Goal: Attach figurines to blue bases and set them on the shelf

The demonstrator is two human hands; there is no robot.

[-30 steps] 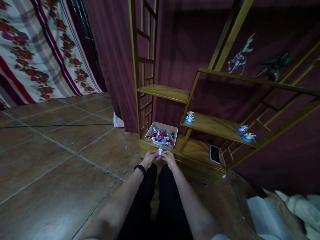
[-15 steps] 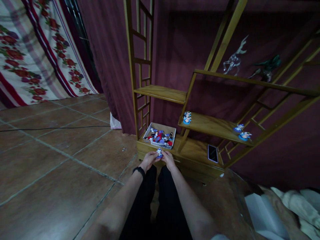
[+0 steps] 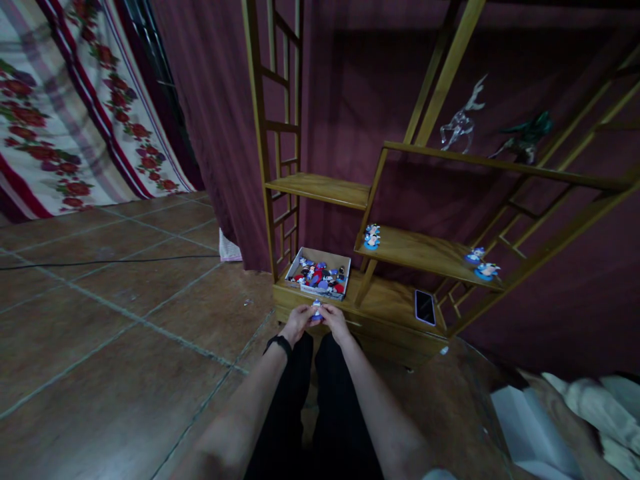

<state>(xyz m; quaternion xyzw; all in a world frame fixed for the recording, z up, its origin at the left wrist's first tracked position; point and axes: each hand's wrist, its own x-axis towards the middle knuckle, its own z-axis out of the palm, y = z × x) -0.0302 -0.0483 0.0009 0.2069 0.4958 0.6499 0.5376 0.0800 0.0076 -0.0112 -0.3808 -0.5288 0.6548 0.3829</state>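
Note:
Between my two hands is a small white and purple figurine (image 3: pixel 317 311) on a purple base, held upright just in front of the shelf unit. My left hand (image 3: pixel 299 321), with a dark band at the wrist, grips it from the left. From the right, the fingers of my right hand (image 3: pixel 334 318) close on it. Behind the hands, a shallow white box (image 3: pixel 304 291) on the bottom board is filled with more small figurines in red, purple, black and white.
Small figurines (image 3: pixel 372 237) stand at the left end of the middle shelf (image 3: pixel 420 253), and two more (image 3: pixel 487 270) at its right end. A tablet or phone (image 3: pixel 425 307) lies on the bottom board. A clear deer ornament (image 3: pixel 461 123) and a dark green ornament (image 3: pixel 527 137) stand higher up.
Both hands still hold the figurine, which is slightly lower and looks a little turned or tilted. The view has shifted slightly; the shelf and box stay the same.

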